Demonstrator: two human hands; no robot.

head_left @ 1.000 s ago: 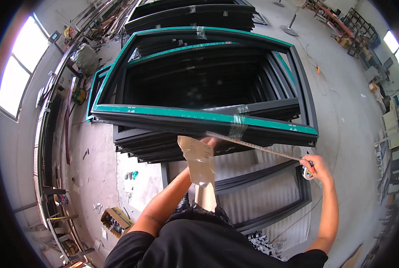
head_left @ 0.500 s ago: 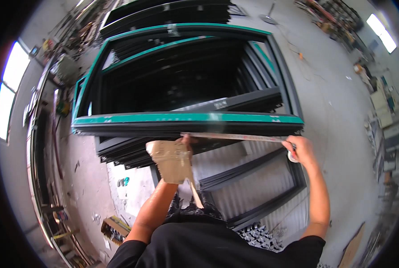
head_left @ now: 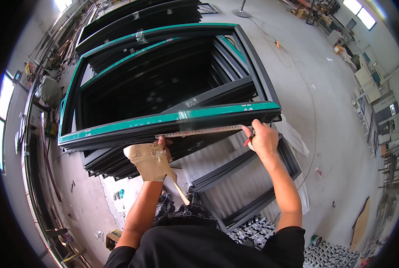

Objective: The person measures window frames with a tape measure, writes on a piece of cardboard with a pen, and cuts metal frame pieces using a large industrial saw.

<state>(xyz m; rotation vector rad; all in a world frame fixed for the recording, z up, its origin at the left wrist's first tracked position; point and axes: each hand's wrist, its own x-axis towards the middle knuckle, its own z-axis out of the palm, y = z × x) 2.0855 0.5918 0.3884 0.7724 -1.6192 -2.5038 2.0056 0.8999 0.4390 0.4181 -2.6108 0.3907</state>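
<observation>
Box (head_left: 113,240), cardboard, on the floor at far left, contents not readable from here. Next over: torn cardboard piece (head_left: 148,161) lies over the back of the left hand (head_left: 165,146) and wrist, tail hanging down; worn or held, can't tell. Could be there as a guard against sharp edges, my guess.

Left hand pinches the free end of the tape measure (head_left: 204,131), thumb showing, other fingers partly hidden. Blade runs rightward along the front side of the frame stack (head_left: 226,120), just below the green-faced rail of the top frame (head_left: 132,124). Contact with the rail unclear. Both ends are anchored, presumably so the blade stays straight. Clear film wraps (head_left: 184,115) go round the rails, likely binding layers together. Right hand (head_left: 264,139) is clenched round the tape case, red part poking out.

Below, between and right of the arms: lower dark frames (head_left: 226,169) flat on a pale sheet (head_left: 233,192), probably to save the finish. Silver parts (head_left: 251,232) sit in front of them.

Counts: 1 tape measure, 1 cardboard piece, 1 box, 2 wraps visible on the top frame, 2 piles of silver parts. Frames: many per stack, edges too merged to count.
</observation>
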